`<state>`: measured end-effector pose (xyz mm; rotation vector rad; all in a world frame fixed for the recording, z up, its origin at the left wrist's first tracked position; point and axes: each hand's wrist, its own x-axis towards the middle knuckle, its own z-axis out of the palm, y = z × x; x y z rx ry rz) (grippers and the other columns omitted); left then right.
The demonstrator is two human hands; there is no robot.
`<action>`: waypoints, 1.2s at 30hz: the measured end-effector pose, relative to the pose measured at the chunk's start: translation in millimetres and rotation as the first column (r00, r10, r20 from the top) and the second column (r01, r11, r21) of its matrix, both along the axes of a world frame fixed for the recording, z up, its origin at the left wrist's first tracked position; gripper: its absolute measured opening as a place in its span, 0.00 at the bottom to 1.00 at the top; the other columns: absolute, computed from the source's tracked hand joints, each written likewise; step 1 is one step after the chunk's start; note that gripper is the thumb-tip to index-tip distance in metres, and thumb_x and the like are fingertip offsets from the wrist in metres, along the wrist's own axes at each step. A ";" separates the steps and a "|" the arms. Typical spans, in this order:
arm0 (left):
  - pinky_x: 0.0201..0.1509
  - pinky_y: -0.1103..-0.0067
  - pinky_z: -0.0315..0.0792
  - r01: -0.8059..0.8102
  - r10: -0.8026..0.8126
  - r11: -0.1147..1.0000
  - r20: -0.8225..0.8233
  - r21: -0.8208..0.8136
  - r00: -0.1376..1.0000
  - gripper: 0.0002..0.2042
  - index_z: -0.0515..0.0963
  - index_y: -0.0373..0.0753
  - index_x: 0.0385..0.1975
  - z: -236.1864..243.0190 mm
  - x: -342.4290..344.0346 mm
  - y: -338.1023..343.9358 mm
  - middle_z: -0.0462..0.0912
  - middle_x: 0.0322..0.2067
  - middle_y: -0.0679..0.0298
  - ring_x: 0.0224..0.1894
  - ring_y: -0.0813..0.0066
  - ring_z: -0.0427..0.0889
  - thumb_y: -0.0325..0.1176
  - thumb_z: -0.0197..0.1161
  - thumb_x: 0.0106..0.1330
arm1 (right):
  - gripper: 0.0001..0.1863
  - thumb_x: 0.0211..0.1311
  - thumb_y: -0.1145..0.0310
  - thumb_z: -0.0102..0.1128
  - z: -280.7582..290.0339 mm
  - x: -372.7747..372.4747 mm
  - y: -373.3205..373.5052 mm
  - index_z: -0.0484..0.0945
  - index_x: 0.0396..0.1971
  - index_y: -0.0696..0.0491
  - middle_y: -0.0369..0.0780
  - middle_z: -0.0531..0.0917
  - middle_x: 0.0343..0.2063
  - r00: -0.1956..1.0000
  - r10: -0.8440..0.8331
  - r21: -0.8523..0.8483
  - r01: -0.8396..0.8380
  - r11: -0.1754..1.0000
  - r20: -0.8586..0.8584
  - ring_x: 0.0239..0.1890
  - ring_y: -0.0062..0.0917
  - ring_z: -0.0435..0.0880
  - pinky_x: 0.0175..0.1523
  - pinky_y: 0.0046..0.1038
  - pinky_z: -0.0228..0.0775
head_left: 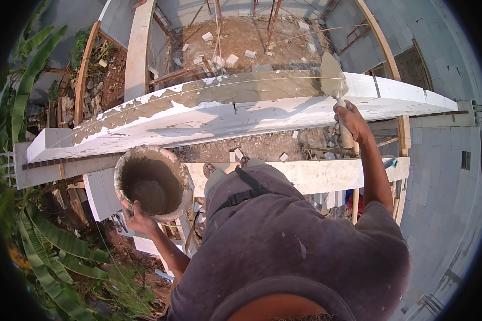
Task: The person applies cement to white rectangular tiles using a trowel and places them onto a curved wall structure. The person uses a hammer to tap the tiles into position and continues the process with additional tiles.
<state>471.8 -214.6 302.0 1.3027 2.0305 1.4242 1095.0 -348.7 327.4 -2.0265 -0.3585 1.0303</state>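
My right hand [349,119] grips the handle of a mortar-smeared trowel [331,75], whose blade points away from me at the top face of a white block wall [383,92]. Wet grey mortar [262,83] covers much of that top face, with a thin string stretched along it. My left hand [138,218] is closed on the near rim of a bucket [154,186] with grey mortar inside, held left of my legs.
I stand on a plank [326,176] high above rubble-strewn ground [230,37]. Steel scaffold poles [270,29] and timber beams [136,64] are beyond the wall. A grey block wall [439,176] rises at right; banana leaves [59,251] and loose blocks [102,195] are at left.
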 end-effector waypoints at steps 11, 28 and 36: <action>0.31 0.71 0.67 0.026 -0.031 0.998 -0.088 -0.064 0.996 0.12 0.78 0.25 0.31 -19.6 -12.5 6.1 0.76 0.22 0.62 0.24 0.71 0.69 0.29 0.66 0.54 | 0.33 0.63 0.44 0.56 3.0 -34.7 23.3 0.78 0.43 0.65 0.53 0.84 0.33 0.735 0.579 -0.360 -0.465 0.809 0.353 0.36 0.44 0.84 0.48 0.39 0.74; 0.27 0.71 0.64 0.071 -0.067 0.993 0.040 -0.100 0.997 0.11 0.75 0.27 0.26 -30.7 -73.5 50.2 0.73 0.18 0.63 0.22 0.74 0.65 0.30 0.66 0.54 | 0.24 0.69 0.45 0.55 -48.3 -169.5 -13.0 0.74 0.46 0.52 0.36 0.76 0.23 0.895 -0.107 0.137 0.182 0.974 -0.433 0.19 0.22 0.76 0.23 0.28 0.72; 0.27 0.73 0.65 0.040 -0.045 0.997 -0.085 -0.062 0.995 0.09 0.77 0.27 0.28 -27.6 -102.8 78.1 0.74 0.18 0.65 0.21 0.76 0.66 0.29 0.65 0.55 | 0.29 0.69 0.43 0.54 10.9 -151.5 104.5 0.74 0.45 0.59 0.36 0.75 0.22 0.905 0.206 -0.028 -0.232 0.972 -0.373 0.17 0.22 0.76 0.20 0.26 0.73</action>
